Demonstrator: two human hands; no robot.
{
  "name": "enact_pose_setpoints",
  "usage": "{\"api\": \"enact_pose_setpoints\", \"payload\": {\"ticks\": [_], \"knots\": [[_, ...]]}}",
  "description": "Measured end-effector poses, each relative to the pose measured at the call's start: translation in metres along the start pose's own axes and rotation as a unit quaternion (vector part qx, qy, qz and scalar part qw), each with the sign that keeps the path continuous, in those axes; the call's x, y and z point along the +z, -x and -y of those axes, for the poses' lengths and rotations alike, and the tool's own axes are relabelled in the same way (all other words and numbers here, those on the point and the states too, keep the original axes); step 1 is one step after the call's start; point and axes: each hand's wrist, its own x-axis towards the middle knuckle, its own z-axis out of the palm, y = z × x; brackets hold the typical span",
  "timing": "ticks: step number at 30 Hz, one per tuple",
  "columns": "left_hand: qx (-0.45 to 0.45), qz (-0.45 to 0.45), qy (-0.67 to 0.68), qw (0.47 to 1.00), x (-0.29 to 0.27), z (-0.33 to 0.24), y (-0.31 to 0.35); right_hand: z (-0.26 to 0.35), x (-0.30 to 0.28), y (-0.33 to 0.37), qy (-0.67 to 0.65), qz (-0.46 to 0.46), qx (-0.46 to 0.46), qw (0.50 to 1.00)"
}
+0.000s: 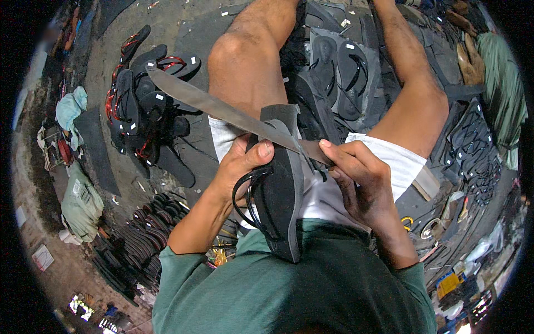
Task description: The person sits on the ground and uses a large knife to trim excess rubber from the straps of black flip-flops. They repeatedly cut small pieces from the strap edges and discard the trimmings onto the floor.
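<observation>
My left hand (236, 172) grips a black flip-flop (282, 209) in front of my green shirt, its thumb on the upper face and its strap loops hanging beside the wrist. In my right hand (364, 181) is the near end of a long knife (208, 106) with a broad grey blade. The blade lies slantwise across the far part of the sole and reaches out past my knee to the upper left. A thin dark strip shows at the sole's edge below the blade; I cannot tell whether it is cut loose.
Finished-looking flip-flops with red straps (127, 94) lie heaped at left. Between my legs are more grey and black flip-flops (350, 78) on flat sheets. Stacked dark soles (130, 242) sit at lower left, and piled black straps (470, 153) at right, near a green bundle (500, 86).
</observation>
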Motion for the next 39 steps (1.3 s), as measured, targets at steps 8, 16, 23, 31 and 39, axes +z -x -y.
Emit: {"api": "enact_pose_setpoints", "payload": {"ticks": [8, 16, 23, 31, 39], "knots": [[-0.018, 0.014, -0.011, 1.000, 0.012, -0.014, -0.002, 0.006, -0.015, -0.023, 0.004, 0.047, 0.002, 0.999], [-0.033, 0.046, -0.070, 0.996, 0.012, -0.013, -0.004, 0.003, -0.042, -0.050, -0.061, 0.160, -0.003, 0.985], [-0.062, 0.039, -0.133, 0.988, 0.024, -0.013, -0.004, -0.009, -0.066, -0.082, -0.098, 0.273, -0.094, 0.952], [0.158, -0.058, -0.303, 0.938, 0.032, -0.028, 0.004, 0.017, -0.077, -0.083, 0.015, 0.256, -0.112, 0.960], [0.126, 0.175, -0.026, 0.976, 0.006, 0.025, 0.031, 0.012, -0.011, -0.016, 0.024, -0.187, -0.076, 0.979]]}}
